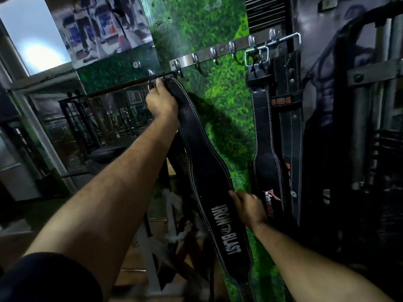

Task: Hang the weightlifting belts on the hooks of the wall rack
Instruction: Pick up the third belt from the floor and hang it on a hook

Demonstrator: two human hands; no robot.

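Head view, step: hanging the Iron Blast belt (209,171) on the wall rack (220,52), judging by its raised buckle end.
Left hand (161,103): gripped the buckle end, just beside the leftmost hook (178,67).
Right hand (248,207): fingers curled round the belt's wide edge.
Other belts (265,149): already hung at the rack's right end.
Next move: probably needs the buckle loop slipped over the hook.

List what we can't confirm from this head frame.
- Whether the belt buckle is on the leftmost hook: left hand covers it, head view.
- Belt's lower end: cut off by bottom edge.
- How many belts hang at right: overlapping, dark.
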